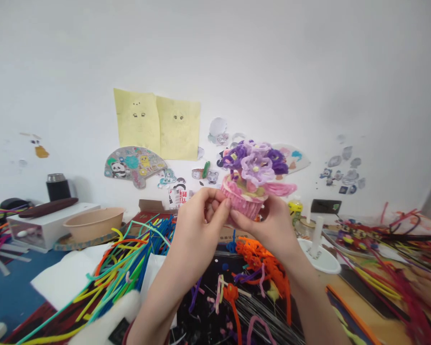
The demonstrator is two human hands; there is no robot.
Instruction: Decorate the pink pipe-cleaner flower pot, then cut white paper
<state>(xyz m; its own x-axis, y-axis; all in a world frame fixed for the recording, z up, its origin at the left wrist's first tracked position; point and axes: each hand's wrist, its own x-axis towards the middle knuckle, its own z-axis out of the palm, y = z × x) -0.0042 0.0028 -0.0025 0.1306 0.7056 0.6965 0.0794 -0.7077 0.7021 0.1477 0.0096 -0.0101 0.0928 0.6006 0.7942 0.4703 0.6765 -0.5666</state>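
Both hands hold up a pipe-cleaner cupcake (249,191) in front of the wall. It has a pink ribbed base, a yellow band and purple and lilac flowers (255,162) on top. My left hand (201,215) pinches the base's left side with its fingers curled. My right hand (269,223) cups the base from below and the right. A pink loop sticks out to the right of the cupcake.
Loose pipe cleaners (129,268) in many colours cover the table, with an orange bundle (266,263) below the hands. A tan bowl (93,223), a white box (46,223) and a black flask (57,187) stand left. A white dish (318,256) sits right. Yellow papers (158,124) and stickers hang on the wall.
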